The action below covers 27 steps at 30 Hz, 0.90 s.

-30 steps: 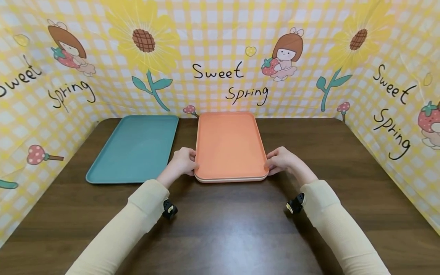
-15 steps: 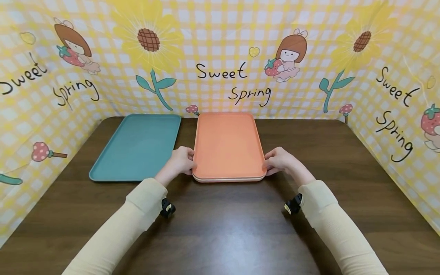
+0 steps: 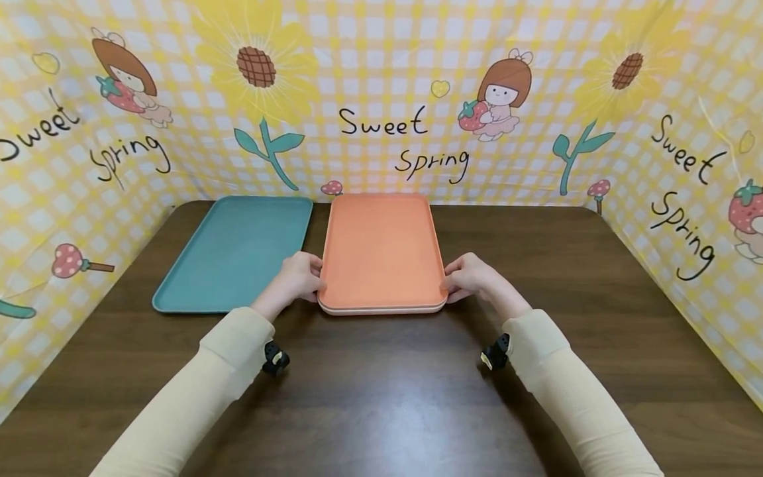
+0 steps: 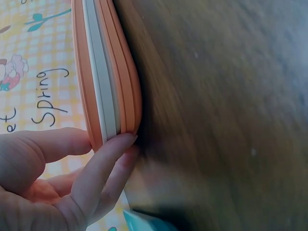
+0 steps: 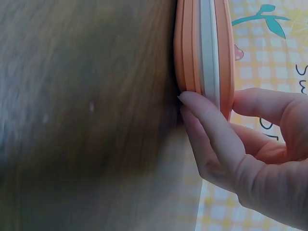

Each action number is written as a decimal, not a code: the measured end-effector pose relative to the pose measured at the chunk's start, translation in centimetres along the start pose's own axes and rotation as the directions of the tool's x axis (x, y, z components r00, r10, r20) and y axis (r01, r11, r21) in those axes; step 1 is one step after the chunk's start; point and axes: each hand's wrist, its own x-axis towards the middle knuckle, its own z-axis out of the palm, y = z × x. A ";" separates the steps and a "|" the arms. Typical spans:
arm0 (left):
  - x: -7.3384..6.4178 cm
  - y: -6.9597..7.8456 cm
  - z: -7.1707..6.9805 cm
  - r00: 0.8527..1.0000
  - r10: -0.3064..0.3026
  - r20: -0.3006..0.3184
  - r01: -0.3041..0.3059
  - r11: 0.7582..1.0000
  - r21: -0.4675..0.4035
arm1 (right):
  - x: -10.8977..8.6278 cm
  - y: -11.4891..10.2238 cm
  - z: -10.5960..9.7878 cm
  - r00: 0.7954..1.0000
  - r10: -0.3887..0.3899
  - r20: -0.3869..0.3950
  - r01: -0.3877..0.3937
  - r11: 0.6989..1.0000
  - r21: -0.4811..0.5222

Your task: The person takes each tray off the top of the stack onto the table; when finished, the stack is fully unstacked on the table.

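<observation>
A stack of trays, with an orange tray on top, lies upright to the view near the table's back edge. Both wrist views show its layered rim: orange outer layers around a pale grey-white tray. My left hand pinches the stack's left edge near the front corner, thumb against the top tray and fingertips at the bottom layer. On the right edge, my right hand pinches in the same way. Whether the stack touches the table or hangs slightly above it, I cannot tell.
Left of the stack, a teal tray lies flat, a narrow gap away; my left hand overlaps its right edge in the head view. A patterned yellow checked cloth walls the back and sides of the dark wooden table.
Both hands have moved the tray stack a little to the left, closer to the teal tray. The grip looks the same. The head view has also shifted slightly.
</observation>
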 end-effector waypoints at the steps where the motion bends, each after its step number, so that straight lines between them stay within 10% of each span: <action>1: 0.0 -0.1 -0.2 1.000 -0.007 0.002 0.007 1.000 0.002 | 0.1 -0.1 0.2 1.000 -0.002 0.002 0.002 1.000 0.006; 27: -1.4 -1.2 -3.2 0.998 -0.017 -0.062 0.029 0.981 0.190 | 1.3 -1.8 3.5 0.999 -0.029 -0.018 0.030 0.997 0.065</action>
